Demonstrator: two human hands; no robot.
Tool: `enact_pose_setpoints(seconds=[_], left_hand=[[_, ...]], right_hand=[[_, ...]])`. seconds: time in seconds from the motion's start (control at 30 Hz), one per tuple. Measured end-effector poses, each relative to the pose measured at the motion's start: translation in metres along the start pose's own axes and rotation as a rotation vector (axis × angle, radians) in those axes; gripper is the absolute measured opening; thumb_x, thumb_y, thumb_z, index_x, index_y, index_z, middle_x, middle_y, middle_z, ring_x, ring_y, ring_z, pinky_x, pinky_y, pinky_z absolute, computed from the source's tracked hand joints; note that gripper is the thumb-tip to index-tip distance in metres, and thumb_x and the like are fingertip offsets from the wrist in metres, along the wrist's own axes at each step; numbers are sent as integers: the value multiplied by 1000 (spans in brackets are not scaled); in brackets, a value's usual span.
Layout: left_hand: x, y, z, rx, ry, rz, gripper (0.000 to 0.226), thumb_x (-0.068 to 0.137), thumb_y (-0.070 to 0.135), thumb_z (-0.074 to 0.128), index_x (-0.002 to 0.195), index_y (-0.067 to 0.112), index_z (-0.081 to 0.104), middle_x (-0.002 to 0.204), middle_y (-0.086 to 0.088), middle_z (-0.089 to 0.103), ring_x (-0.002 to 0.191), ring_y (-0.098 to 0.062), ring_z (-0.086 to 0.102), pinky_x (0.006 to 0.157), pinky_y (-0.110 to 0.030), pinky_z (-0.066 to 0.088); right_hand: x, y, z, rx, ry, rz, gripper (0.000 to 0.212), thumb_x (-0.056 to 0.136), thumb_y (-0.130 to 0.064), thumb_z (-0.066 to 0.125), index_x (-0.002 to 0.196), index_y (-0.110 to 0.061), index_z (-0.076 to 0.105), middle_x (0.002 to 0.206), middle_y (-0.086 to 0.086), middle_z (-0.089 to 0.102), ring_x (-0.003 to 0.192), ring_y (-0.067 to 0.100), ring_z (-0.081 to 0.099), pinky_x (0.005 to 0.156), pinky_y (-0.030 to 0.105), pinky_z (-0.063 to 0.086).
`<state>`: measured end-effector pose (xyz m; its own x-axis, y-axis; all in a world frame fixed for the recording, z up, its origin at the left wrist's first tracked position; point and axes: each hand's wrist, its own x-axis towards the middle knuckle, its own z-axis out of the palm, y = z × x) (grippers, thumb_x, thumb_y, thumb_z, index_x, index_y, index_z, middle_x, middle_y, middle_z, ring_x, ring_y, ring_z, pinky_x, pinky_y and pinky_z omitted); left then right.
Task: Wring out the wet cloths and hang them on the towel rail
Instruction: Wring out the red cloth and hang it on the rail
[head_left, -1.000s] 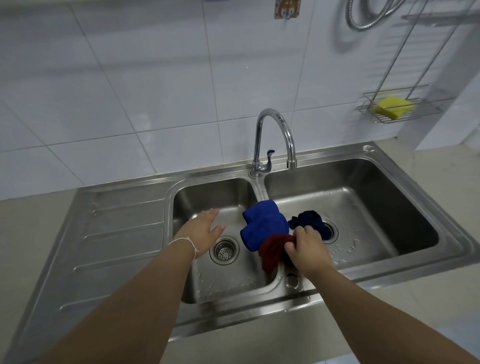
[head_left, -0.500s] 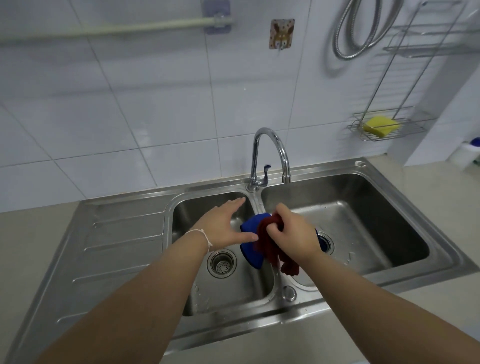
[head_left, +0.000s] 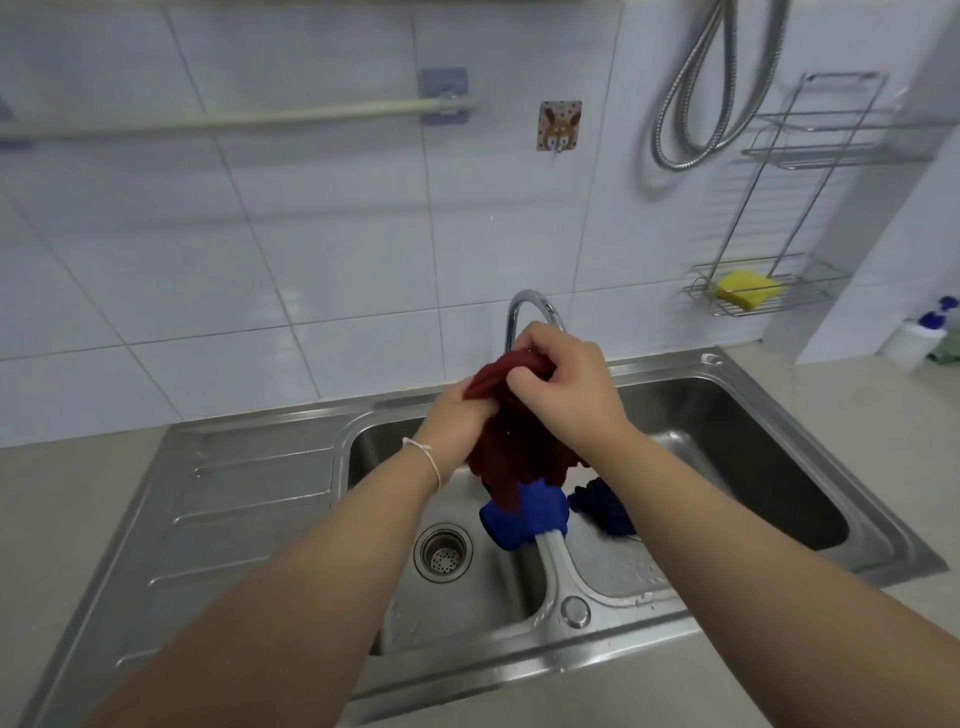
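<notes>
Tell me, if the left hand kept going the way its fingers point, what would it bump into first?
The left hand points up and away, into the red cloth it already grips. Past that, probably the right hand, then the tap, though depth is hard to judge here.

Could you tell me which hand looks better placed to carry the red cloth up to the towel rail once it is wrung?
Probably the left hand: the towel rail runs along the wall up and to the left, on that hand's side. Both it and the right hand grip the red cloth now.
</notes>
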<state>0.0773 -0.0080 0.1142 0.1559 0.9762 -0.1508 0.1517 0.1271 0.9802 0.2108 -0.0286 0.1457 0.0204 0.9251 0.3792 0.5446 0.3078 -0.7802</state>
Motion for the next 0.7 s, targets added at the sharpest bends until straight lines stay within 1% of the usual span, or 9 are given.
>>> enact_pose_setpoints(seconds=[0.07,0.17,0.23,0.3,0.4,0.5,0.57,0.63,0.7], left_hand=[[2,13,-7,-178,110,-29,35,88,-8,42,109,7,65,74,-10,64,65,-22,60,56,-24,51],[0,30,-14,-375,191,-78,26,93,6,46,110,2,65,91,-20,67,82,-32,64,79,-40,53],[-3,36,-16,-447,179,-76,26,94,11,45,105,3,68,92,-19,69,85,-32,67,79,-42,55],[-7,40,-16,-499,134,-66,25,96,11,44,96,5,68,86,-14,71,80,-26,69,71,-37,57],[-13,42,-23,-482,30,-31,25,96,9,44,105,3,66,91,-16,69,84,-25,69,70,-34,56],[-19,38,-38,-476,-175,57,33,84,13,55,113,3,64,97,-16,67,92,-27,64,81,-37,50],[-20,36,-45,-444,-345,87,47,82,31,58,118,2,64,105,-15,67,97,-31,61,87,-42,42],[-20,37,-50,-262,-328,132,58,91,51,43,119,9,69,117,-6,69,110,-25,61,96,-42,43],[-18,39,-51,-59,-175,157,55,96,55,33,106,22,76,110,7,73,108,-14,60,100,-37,41]], right_hand=[[1,-1,-3,111,-37,31,6,80,-18,64,83,-23,66,74,-1,68,72,21,65,71,44,56],[-4,0,2,376,-169,173,23,85,-26,73,107,-31,67,99,0,68,90,22,69,82,47,59],[-9,-1,13,543,-296,225,48,83,-27,76,126,-38,57,122,-4,64,110,18,65,94,39,55],[-13,-2,27,666,-358,219,67,79,-20,79,136,-37,47,130,-4,62,121,15,60,101,36,51],[-13,-8,38,826,-382,342,70,77,-5,80,132,-31,46,123,8,65,109,29,67,88,52,56],[-11,-13,40,815,-479,394,48,80,1,75,120,-9,52,94,15,67,77,24,69,63,38,58],[-9,-10,40,725,-469,408,29,81,-4,75,105,-4,58,75,8,63,64,20,62,53,30,49],[-6,-6,40,633,-437,435,18,82,-11,73,94,-6,60,68,6,60,58,18,56,50,30,43],[-3,-4,38,502,-390,460,13,82,-15,70,86,-8,60,65,7,58,53,18,50,48,30,39]])
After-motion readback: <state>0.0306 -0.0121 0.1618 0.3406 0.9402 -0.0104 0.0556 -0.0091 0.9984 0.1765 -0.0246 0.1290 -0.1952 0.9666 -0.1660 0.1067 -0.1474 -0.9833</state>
